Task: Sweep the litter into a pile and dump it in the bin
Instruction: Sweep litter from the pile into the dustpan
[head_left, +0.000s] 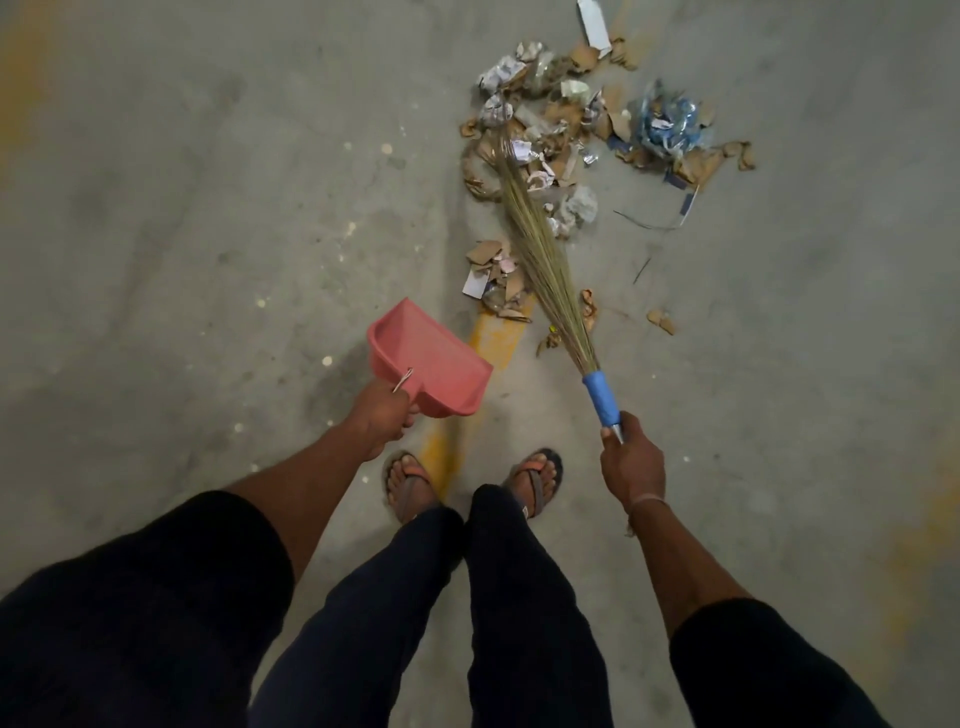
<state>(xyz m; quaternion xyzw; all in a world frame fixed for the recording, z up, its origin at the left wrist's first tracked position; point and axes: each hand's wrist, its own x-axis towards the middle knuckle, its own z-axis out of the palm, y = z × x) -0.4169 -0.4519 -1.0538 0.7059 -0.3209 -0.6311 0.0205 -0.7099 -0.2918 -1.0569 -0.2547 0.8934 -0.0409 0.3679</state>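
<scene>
My left hand (383, 415) grips the handle of a pink dustpan (428, 358), held just above the floor with its mouth turned away from me. My right hand (631, 460) grips the blue-wrapped handle of a grass broom (540, 260). The broom's bristles reach forward into a heap of litter (561, 130): torn cardboard, crumpled paper and a blue plastic bag (667, 122). A smaller clump of cardboard scraps (493, 278) lies left of the bristles, ahead of the dustpan. No bin is in view.
The floor is grey concrete with a worn yellow painted line (496, 338) running from my feet toward the litter. My sandalled feet (535, 480) stand right behind the dustpan. A few stray scraps (661, 321) and thin wires (644, 224) lie right of the broom.
</scene>
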